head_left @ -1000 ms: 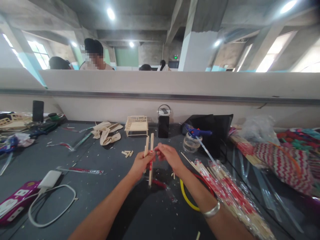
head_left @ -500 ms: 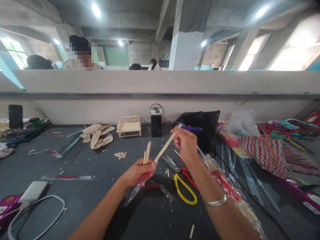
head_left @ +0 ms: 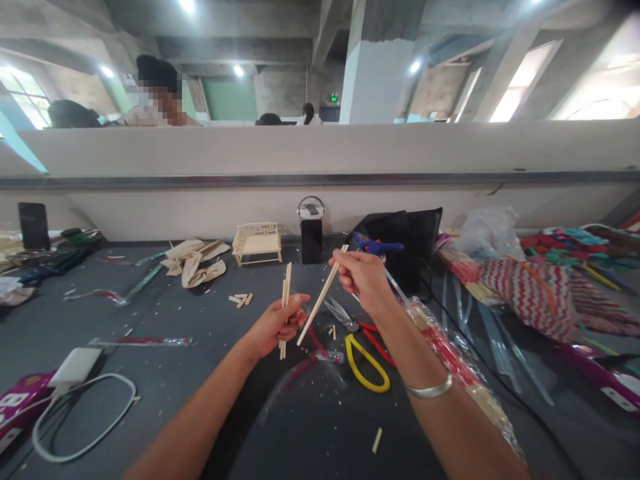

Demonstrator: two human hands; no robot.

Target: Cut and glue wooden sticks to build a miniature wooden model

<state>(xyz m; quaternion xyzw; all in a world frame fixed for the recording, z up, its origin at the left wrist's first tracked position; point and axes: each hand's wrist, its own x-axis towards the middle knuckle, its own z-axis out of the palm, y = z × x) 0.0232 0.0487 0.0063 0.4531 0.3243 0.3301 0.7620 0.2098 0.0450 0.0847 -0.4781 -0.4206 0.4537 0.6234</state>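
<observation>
My left hand is closed around a few thin wooden sticks that stand nearly upright. Between the thumb and fingers of my right hand is a slanted pair of wooden chopsticks, their lower ends beside my left fingertips. Below the hands a clear and red plastic wrapper lies on the dark table. Scissors with yellow and red handles lie close to my right forearm. Behind my right hand is a blue glue gun.
A miniature wooden bench stands at the back beside a phone. Cut stick pieces and beige cloth strips lie to the left. Wrapped chopstick bundles and a black cable run along the right. A white charger sits front left.
The plastic wrapper has left my left hand and now lies lower. The chopsticks in my right hand have come away from my left fingers. The view has tilted slightly down.
</observation>
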